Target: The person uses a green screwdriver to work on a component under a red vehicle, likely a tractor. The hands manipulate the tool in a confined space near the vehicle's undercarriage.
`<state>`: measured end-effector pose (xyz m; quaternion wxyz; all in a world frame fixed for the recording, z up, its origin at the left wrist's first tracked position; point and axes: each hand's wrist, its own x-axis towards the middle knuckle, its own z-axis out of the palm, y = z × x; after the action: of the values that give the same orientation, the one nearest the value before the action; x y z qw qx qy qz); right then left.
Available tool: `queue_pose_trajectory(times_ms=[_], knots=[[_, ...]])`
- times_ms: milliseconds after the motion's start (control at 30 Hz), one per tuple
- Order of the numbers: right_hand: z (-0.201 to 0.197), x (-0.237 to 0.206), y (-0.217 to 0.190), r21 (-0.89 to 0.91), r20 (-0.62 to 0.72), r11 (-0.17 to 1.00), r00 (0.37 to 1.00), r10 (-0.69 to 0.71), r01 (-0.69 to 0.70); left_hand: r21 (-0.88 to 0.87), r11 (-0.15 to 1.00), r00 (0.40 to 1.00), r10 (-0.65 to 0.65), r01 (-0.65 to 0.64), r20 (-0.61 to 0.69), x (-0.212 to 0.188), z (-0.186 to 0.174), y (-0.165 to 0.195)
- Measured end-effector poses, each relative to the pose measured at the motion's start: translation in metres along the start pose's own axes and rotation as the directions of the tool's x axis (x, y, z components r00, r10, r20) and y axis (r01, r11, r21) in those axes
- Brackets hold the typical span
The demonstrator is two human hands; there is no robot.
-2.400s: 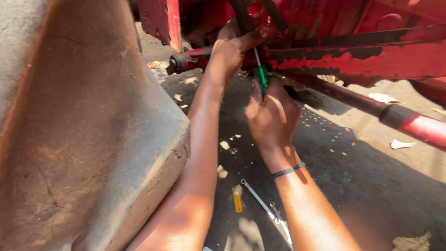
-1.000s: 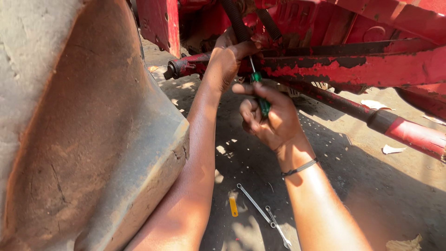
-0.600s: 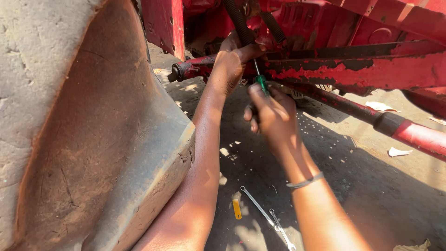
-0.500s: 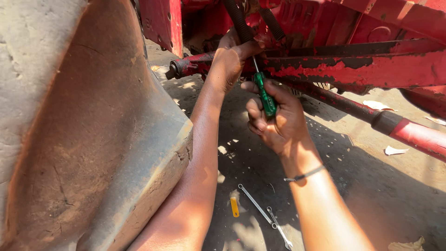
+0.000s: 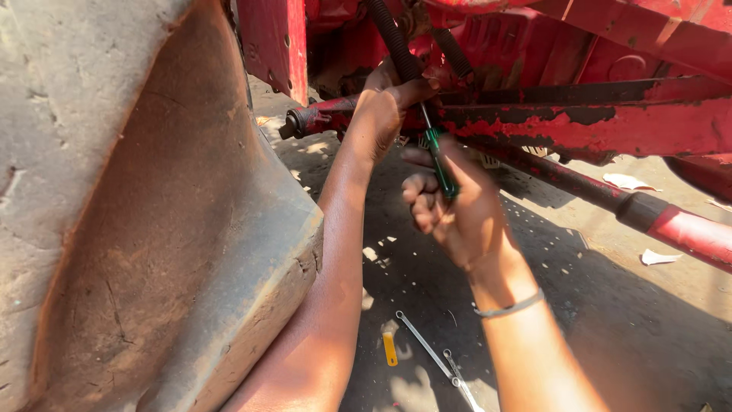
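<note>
My right hand (image 5: 454, 214) is closed around the green handle of a screwdriver (image 5: 440, 166) whose shaft points up under a red machine frame (image 5: 610, 122). My left hand (image 5: 385, 107) reaches higher, its fingers pressed against the frame beside a black ribbed hose (image 5: 393, 38), right where the screwdriver tip meets the metal. What the left fingers grip is hidden. A thin bracelet sits on my right wrist.
A large worn tyre (image 5: 130, 206) fills the left side. A red rod with a dark collar (image 5: 640, 210) runs down to the right. On the shaded ground lie a long spanner (image 5: 427, 351), a small yellow tool (image 5: 390, 349) and scraps of paper (image 5: 659, 257).
My right hand has turned on the screwdriver handle, regripping it several times, and sits a little higher now. The left hand has stayed at the frame.
</note>
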<state>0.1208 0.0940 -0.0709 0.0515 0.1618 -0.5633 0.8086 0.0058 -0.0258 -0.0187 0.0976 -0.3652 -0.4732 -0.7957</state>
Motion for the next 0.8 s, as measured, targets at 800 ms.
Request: queue_pose_trajectory(times_ms=[800], knots=[[-0.009,0.003,0.019,-0.129,-0.056,0.990,0.996,-0.070,0.063,0.031,0.999,0.999,0.017,-0.018,0.032,0.004,-0.004,-0.008]])
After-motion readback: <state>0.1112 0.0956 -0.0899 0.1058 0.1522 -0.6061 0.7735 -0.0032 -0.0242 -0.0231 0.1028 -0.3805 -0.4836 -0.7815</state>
